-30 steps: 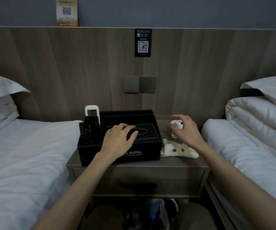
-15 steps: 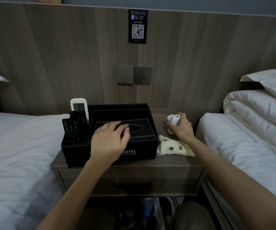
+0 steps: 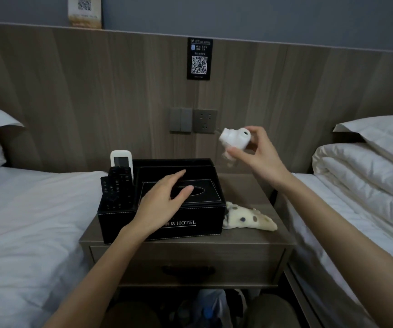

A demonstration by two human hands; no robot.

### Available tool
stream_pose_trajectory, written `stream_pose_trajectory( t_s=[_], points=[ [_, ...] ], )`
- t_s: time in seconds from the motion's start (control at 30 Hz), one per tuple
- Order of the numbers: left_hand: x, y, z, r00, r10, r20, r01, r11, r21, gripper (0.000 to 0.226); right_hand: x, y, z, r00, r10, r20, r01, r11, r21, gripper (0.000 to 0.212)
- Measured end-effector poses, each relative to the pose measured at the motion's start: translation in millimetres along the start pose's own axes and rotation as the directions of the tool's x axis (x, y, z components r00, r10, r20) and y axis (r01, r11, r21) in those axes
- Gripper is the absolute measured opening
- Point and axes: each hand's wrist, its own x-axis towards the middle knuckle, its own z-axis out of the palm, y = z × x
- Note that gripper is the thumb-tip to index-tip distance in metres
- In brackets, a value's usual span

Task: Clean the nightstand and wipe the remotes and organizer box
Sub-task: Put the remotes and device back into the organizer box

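Note:
A black organizer box (image 3: 197,221) marked HOTEL stands on the wooden nightstand (image 3: 249,237). Its left slot holds a white remote (image 3: 121,158) and two black remotes (image 3: 116,188). My left hand (image 3: 164,202) rests flat on the box's tissue lid, fingers straight. My right hand (image 3: 259,152) holds a small white spray bottle (image 3: 234,139) in the air above the nightstand's right side, tilted with its nozzle toward the box. A cream spotted cloth (image 3: 247,218) lies on the nightstand right of the box.
White beds flank the nightstand, left bed (image 3: 25,221) and right bed (image 3: 356,221) with a folded duvet (image 3: 361,171). A switch and socket (image 3: 193,120) sit on the wooden wall panel. The nightstand has a drawer with a dark handle (image 3: 188,271).
My right hand has lifted the white spray bottle off the nightstand and up into the air. My left hand stays on the box lid, fingers now straighter.

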Motion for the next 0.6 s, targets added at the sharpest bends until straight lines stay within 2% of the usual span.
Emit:
stream_pose_trajectory(
  t_s=[0.07, 0.17, 0.27, 0.43, 0.6],
  points=[
    [0, 11, -9, 1.0, -0.002, 0.004, 0.003, 0.959, -0.284, 0.071, -2, -23, 2, 0.991, -0.062, 0.117, 0.055, 0.997, 0.063, 0.051],
    [-3, 30, -19, 0.997, 0.034, -0.066, -0.059, 0.902, -0.427, 0.078, -6, -48, 13, 0.959, -0.147, 0.242, 0.12, 0.985, 0.125, 0.053],
    [-8, 41, -31, 0.99, 0.031, -0.138, -0.099, 0.849, -0.518, 0.062, -10, -59, 25, 0.926, -0.192, 0.326, 0.163, 0.98, 0.113, 0.053],
    [-17, 40, -42, 0.951, -0.046, -0.305, -0.131, 0.834, -0.535, 0.055, -15, -67, 36, 0.895, -0.17, 0.412, 0.127, 0.983, 0.13, 0.059],
    [-23, 37, -43, 0.875, -0.006, -0.485, -0.205, 0.902, -0.381, 0.055, -19, -77, 43, 0.875, -0.05, 0.482, -0.085, 0.964, 0.254, 0.056]
  ],
)
